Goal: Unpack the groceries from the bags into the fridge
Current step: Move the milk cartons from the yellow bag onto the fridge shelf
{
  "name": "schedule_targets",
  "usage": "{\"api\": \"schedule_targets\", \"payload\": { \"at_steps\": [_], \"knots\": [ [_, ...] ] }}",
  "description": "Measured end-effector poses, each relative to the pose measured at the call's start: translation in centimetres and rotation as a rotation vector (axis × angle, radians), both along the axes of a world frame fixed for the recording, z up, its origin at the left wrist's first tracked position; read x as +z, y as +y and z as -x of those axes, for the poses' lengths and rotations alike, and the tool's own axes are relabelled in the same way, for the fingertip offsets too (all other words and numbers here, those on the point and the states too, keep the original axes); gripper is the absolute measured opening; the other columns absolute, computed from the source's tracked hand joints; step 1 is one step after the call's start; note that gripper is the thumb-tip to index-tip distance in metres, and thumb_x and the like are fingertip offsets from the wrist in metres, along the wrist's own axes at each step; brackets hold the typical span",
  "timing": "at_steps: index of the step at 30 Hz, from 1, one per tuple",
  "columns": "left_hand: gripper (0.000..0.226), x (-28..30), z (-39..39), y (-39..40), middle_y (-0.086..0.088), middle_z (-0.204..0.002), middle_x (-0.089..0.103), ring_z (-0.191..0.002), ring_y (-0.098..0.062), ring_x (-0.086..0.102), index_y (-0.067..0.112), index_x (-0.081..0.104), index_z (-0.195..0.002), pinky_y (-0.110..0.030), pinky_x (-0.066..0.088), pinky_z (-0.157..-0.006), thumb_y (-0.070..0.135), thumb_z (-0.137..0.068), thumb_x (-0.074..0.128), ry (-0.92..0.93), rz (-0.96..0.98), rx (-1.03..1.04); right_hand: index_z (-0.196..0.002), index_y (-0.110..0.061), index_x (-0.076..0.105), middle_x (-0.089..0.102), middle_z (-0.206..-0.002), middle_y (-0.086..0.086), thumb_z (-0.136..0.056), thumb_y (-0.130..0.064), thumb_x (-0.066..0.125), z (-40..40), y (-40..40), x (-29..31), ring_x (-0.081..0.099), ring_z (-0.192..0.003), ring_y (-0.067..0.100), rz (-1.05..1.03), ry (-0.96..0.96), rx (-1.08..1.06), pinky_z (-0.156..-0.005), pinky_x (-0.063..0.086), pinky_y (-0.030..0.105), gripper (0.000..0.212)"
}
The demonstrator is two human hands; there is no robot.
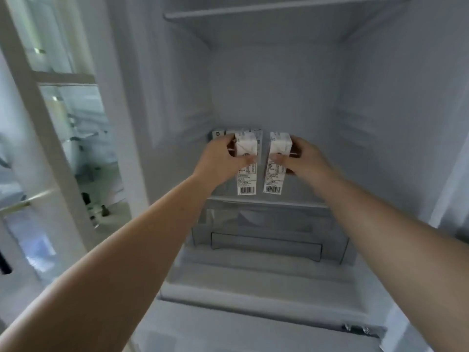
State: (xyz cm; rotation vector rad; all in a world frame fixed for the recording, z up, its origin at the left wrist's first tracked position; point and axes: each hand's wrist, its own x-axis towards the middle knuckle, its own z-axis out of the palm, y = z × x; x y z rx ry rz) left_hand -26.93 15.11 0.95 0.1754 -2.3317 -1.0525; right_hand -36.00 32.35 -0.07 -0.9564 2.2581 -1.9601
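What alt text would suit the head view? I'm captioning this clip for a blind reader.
Two bare hands each hold a small white carton inside an open fridge: the left hand grips the left carton, the right hand the right carton, side by side and apart, above a clear drawer.

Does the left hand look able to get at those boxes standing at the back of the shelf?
Probably not as things stand: the left hand already grips a carton, which sits right in front of the back boxes. The right hand is full too, holding the other carton.
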Motion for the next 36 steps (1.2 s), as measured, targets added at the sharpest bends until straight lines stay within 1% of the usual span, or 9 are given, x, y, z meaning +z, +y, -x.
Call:
{"api": "schedule_targets", "payload": {
  "at_steps": [4,8,13,17,25,29,33,35,36],
  "knots": [
    [0.053,-0.6,4.7,-0.4,0.010,-0.101,0.070,-0.093,-0.007,0.066,0.021,0.063,-0.115,-0.033,0.053,-0.090,0.037,-0.068,0.081,-0.008,-0.021,-0.064,-0.126,-0.018,0.055,0.067,-0.109,0.001,-0.078,-0.011,0.074,3.5,0.1,-0.7,0.065,-0.102,0.018,-0.037,-0.008,-0.037,-0.088,0.055,0.039,0.052],
    [0.041,-0.8,8.1,0.1,0.009,-0.096,0.069,-0.085,-0.003,0.064,0.020,0.064,-0.109,-0.018,0.050,-0.076,0.030,-0.072,0.080,-0.025,0.006,-0.133,-0.128,-0.018,0.053,0.067,-0.110,0.001,-0.077,-0.013,0.075,6.6,1.1,-1.1,0.064,-0.102,0.018,-0.086,-0.015,-0.100,-0.090,0.054,0.041,0.056],
    [0.046,-1.4,11.4,1.0,0.010,-0.098,0.066,-0.087,-0.005,0.063,0.019,0.063,-0.115,-0.014,0.049,-0.072,0.028,-0.073,0.080,-0.031,-0.001,-0.219,-0.131,-0.018,0.052,0.067,-0.113,0.000,-0.076,-0.018,0.076,8.7,2.2,-1.6,0.064,-0.104,0.016,-0.111,-0.010,-0.155,-0.091,0.053,0.043,0.060],
    [0.049,-2.2,12.7,1.7,0.007,-0.101,0.066,-0.091,-0.009,0.064,0.020,0.062,-0.117,-0.023,0.052,-0.081,0.027,-0.072,0.080,-0.033,-0.024,-0.267,-0.132,-0.017,0.051,0.066,-0.115,0.001,-0.076,-0.017,0.077,9.5,2.1,-2.0,0.064,-0.105,0.016,-0.139,-0.013,-0.145,-0.093,0.052,0.043,0.062],
    [0.049,-3.3,13.4,1.9,0.010,-0.099,0.063,-0.090,-0.008,0.061,0.020,0.061,-0.118,-0.016,0.048,-0.075,0.028,-0.074,0.079,0.007,-0.043,-0.283,-0.135,-0.018,0.047,0.064,-0.115,-0.001,-0.079,-0.012,0.073,9.9,1.6,-2.8,0.061,-0.108,0.016,-0.108,-0.072,-0.116,-0.092,0.052,0.038,0.061],
    [0.054,-3.9,13.2,2.1,0.008,-0.110,0.063,-0.099,-0.009,0.061,0.022,0.056,-0.123,-0.022,0.049,-0.083,0.026,-0.074,0.078,0.031,-0.047,-0.284,-0.128,-0.026,0.049,0.065,-0.110,-0.006,-0.080,-0.006,0.071,9.7,1.6,-3.3,0.063,-0.104,0.013,-0.078,-0.126,-0.096,-0.087,0.054,0.038,0.056],
    [0.075,-5.7,12.9,1.4,0.008,-0.122,0.057,-0.106,-0.010,0.057,0.026,0.042,-0.138,-0.032,0.048,-0.094,0.021,-0.073,0.080,-0.061,-0.054,-0.271,-0.131,-0.017,0.047,0.064,-0.108,-0.001,-0.080,0.002,0.068,9.4,1.9,-4.2,0.064,-0.099,0.017,-0.108,-0.198,-0.108,-0.074,0.058,0.036,0.058],
    [0.075,-6.7,12.8,1.1,0.007,-0.120,0.059,-0.101,-0.010,0.058,0.027,0.043,-0.138,-0.037,0.050,-0.093,0.024,-0.072,0.080,-0.090,-0.049,-0.229,-0.129,-0.015,0.048,0.065,-0.104,0.000,-0.081,0.002,0.067,9.2,2.1,-4.6,0.064,-0.094,0.017,-0.152,-0.208,-0.129,-0.071,0.057,0.036,0.055],
    [0.070,-7.0,12.6,1.1,0.008,-0.116,0.060,-0.095,-0.007,0.058,0.026,0.047,-0.135,-0.033,0.050,-0.089,0.025,-0.073,0.079,-0.092,-0.037,-0.213,-0.128,-0.016,0.049,0.065,-0.105,0.001,-0.081,0.002,0.067,9.1,2.1,-4.8,0.065,-0.094,0.018,-0.180,-0.199,-0.147,-0.072,0.057,0.037,0.053]
  ]
}}
